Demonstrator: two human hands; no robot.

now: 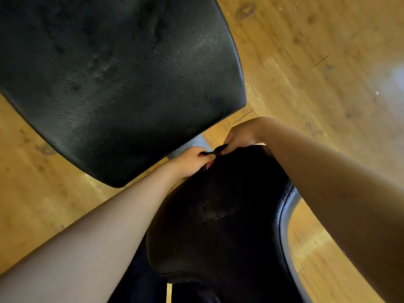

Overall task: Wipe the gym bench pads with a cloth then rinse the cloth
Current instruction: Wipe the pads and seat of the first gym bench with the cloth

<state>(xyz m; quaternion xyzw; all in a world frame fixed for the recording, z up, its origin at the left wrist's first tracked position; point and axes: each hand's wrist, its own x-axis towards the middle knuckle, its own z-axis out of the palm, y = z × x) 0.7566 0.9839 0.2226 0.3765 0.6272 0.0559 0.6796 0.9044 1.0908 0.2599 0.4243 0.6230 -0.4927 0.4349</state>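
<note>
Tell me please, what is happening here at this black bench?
A person is bent over a gym bench on a wooden floor. The left hand and the right hand each grip an end of a small dark cloth, which is bunched between them at the far edge of the seat pad. The larger back pad lies beyond a narrow gap, untouched at this moment.

Black pads [122, 84], dark cloth [215, 152], honey-brown wood floor [317, 62].
</note>
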